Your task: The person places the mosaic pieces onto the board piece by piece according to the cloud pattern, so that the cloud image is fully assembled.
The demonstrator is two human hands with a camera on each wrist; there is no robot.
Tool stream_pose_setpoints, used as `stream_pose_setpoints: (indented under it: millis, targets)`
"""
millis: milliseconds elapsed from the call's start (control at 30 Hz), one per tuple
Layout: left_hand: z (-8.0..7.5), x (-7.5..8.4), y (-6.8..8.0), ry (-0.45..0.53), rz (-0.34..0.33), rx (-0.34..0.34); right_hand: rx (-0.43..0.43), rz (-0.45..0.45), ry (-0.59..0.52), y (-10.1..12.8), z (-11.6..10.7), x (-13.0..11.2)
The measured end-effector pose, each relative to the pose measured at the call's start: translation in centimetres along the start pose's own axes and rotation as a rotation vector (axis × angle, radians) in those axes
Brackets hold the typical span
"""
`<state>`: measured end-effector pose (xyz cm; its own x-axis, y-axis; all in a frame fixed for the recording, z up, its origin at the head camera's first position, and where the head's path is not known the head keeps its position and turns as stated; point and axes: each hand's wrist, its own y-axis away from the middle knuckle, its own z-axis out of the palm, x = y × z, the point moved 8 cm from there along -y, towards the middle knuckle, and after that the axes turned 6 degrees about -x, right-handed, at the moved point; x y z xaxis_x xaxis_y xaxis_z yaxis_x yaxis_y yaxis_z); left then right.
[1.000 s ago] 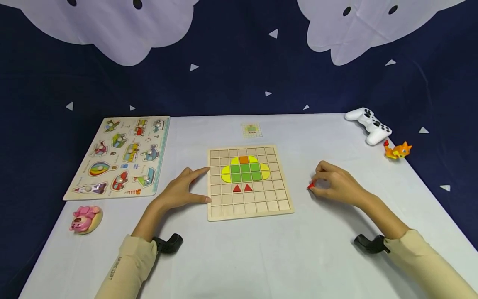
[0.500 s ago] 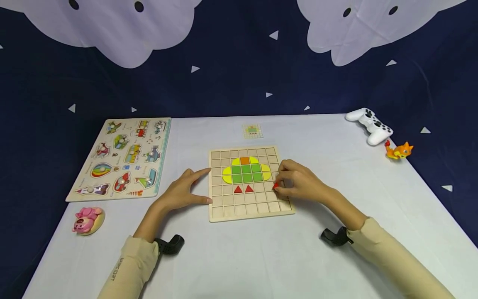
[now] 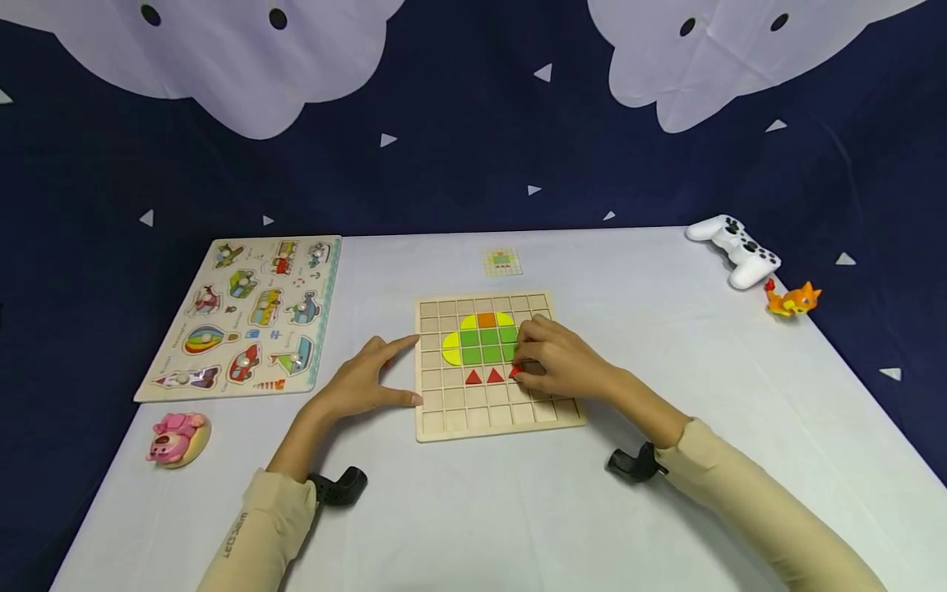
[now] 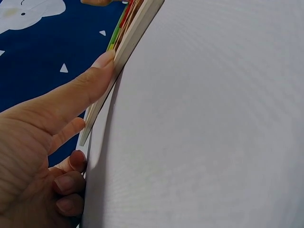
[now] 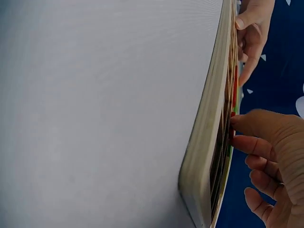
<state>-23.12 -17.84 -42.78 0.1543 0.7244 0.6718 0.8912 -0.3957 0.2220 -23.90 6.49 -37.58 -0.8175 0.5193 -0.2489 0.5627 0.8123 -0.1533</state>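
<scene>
Triangle (image 3: 515,372) pinched in right-hand (image 3: 560,364) grip

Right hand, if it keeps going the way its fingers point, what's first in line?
The right hand points left across the wooden grid board. First in line, probably, are the two red triangles already seated beside the red piece it pinches. Depth is unclear.

Far left: a vehicle peg puzzle (image 3: 242,316) is laid flat on the tabletop (image 3: 666,510).
Front left: a pink toy (image 3: 177,437) is seen.
Far right: a white game controller (image 3: 734,248) is set near an orange toy (image 3: 793,299).
</scene>
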Motion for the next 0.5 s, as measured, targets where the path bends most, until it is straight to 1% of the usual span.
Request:
stream_pose_setpoints:
  millis: [367,500]
  targets:
    - [0.4,-0.6,-0.4,0.006,-0.015,-0.009,-0.033,0.025,-0.006,0.2,1.1,0.3]
    - [0.9,-1.1,-0.7,0.019,-0.02,-0.019,-0.035,0.045,-0.024,0.4,1.7,0.3]
